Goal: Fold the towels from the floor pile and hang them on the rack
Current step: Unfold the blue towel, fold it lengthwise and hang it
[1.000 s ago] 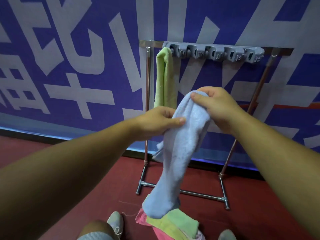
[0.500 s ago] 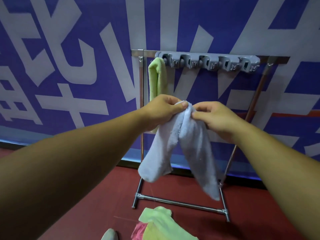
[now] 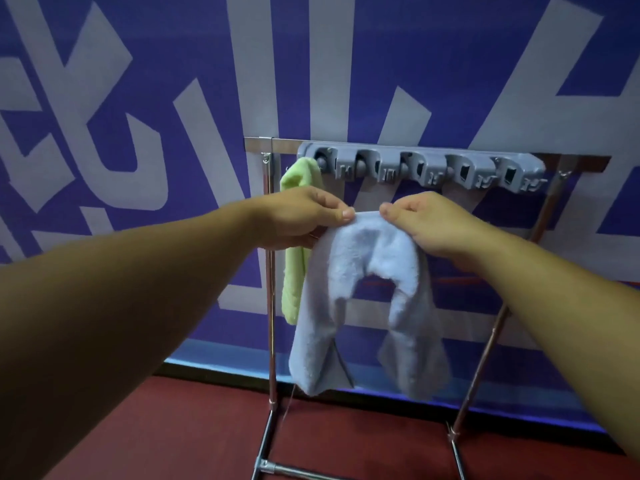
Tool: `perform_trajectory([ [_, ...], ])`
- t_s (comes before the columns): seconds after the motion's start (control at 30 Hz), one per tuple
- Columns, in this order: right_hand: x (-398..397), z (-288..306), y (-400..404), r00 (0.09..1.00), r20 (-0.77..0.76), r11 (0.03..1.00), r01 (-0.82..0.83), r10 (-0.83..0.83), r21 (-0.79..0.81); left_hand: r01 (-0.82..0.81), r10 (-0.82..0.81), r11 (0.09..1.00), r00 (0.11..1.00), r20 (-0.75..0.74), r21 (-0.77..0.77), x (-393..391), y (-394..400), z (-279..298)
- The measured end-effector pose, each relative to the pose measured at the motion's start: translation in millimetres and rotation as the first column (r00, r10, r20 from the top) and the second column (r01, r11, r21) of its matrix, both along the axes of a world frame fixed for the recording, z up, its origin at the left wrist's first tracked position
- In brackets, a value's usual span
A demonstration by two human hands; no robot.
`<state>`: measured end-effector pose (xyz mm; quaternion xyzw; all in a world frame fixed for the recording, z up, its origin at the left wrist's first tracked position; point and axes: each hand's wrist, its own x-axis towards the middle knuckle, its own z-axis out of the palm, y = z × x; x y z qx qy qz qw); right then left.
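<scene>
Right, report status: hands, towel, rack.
Left hand and right hand pinching blue towel at its fold. Green towel already on rack. Nothing blocking.

Dim, bluish indoor light; soft overall focus; wide-angle stretch swells the near forearms at the edges.

Both hands, left hand [image 3: 298, 216] and right hand [image 3: 429, 223], now pinch the blue towel [image 3: 367, 306] higher, just below the grey clip bar [image 3: 419, 168]; its two ends hang level.

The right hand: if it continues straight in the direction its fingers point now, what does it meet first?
The right hand points left toward the left hand, both pinching the blue towel. It would probably meet the left fingers first; depth looks similar.
</scene>
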<state>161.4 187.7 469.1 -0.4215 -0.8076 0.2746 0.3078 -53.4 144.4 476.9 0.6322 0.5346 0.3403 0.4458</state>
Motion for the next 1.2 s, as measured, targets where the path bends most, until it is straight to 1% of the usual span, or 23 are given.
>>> perform_trajectory([
  [0.1, -14.1, 11.0, 27.6, 0.998, -0.051, 0.996, 0.051, -0.047, 0.075, -0.094, 0.096, 0.991, 0.995, -0.016, 0.097, 0.4, 27.5, 14.1],
  [0.17, -22.5, 19.2, 43.0, 0.991, -0.067, 0.982, 0.126, -0.117, 0.143, -0.180, 0.190, 0.965, 0.981, -0.037, 0.190, 2.7, 45.1, 28.1],
  [0.2, -26.1, 23.5, 50.0, 0.986, -0.070, 0.969, 0.163, -0.153, 0.183, -0.222, 0.247, 0.942, 0.966, -0.071, 0.251, 3.7, 53.9, 36.6],
  [0.27, -33.4, 31.6, 61.8, 0.974, -0.063, 0.935, 0.225, -0.216, 0.274, -0.267, 0.369, 0.876, 0.908, -0.200, 0.403, 5.0, 69.5, 55.3],
  [0.33, -42.0, 38.8, 71.7, 0.960, -0.039, 0.890, 0.272, -0.277, 0.365, -0.253, 0.477, 0.801, 0.816, -0.326, 0.542, 4.5, 82.9, 69.9],
  [0.4, -50.5, 44.9, 80.4, 0.949, 0.000, 0.857, 0.284, -0.315, 0.429, -0.230, 0.537, 0.762, 0.748, -0.391, 0.605, 0.7, 97.5, 77.1],
  [0.5, -62.0, 51.2, 95.8, 0.941, 0.078, 0.837, 0.253, -0.329, 0.485, -0.211, 0.577, 0.743, 0.683, -0.448, 0.636, -7.8, 116.3, 75.0],
  [0.6, -71.8, 53.1, 115.7, 0.926, 0.110, 0.840, 0.271, -0.360, 0.470, -0.198, 0.618, 0.719, 0.621, -0.482, 0.666, -16.7, 130.1, 65.7],
  [0.73, -77.7, 45.6, 131.7, 0.850, 0.289, 0.806, 0.232, -0.440, 0.544, -0.132, 0.615, 0.712, 0.590, -0.523, 0.689, -23.6, 142.7, 50.1],
  [0.8, -78.5, 40.0, 133.5, 0.806, 0.350, 0.786, 0.213, -0.477, 0.580, -0.117, 0.633, 0.690, 0.578, -0.516, 0.715, -24.2, 145.9, 44.9],
  [0.9, -80.6, 34.2, 132.2, 0.749, 0.370, 0.744, 0.237, -0.549, 0.624, -0.073, 0.642, 0.676, 0.547, -0.537, 0.733, -24.4, 147.8, 41.2],
  [0.97, -84.7, 32.8, 130.9, 0.717, 0.396, 0.719, 0.208, -0.574, 0.664, -0.030, 0.633, 0.670, 0.545, -0.550, 0.741, -24.7, 144.9, 40.2],
  [1.0, -86.8, 32.9, 129.7, 0.711, 0.409, 0.721, 0.196, -0.571, 0.665, -0.004, 0.626, 0.665, 0.547, -0.555, 0.747, -24.8, 142.2, 39.9],
  [1.13, -88.1, 33.5, 119.7, 0.717, 0.407, 0.727, 0.201, -0.566, 0.656, 0.098, 0.600, 0.671, 0.511, -0.616, 0.735, -21.4, 130.1, 37.8],
  [1.2, -84.9, 33.8, 111.3, 0.764, 0.340, 0.708, 0.207, -0.548, 0.676, 0.120, 0.581, 0.700, 0.478, -0.659, 0.704, -19.5, 122.7, 37.8],
])
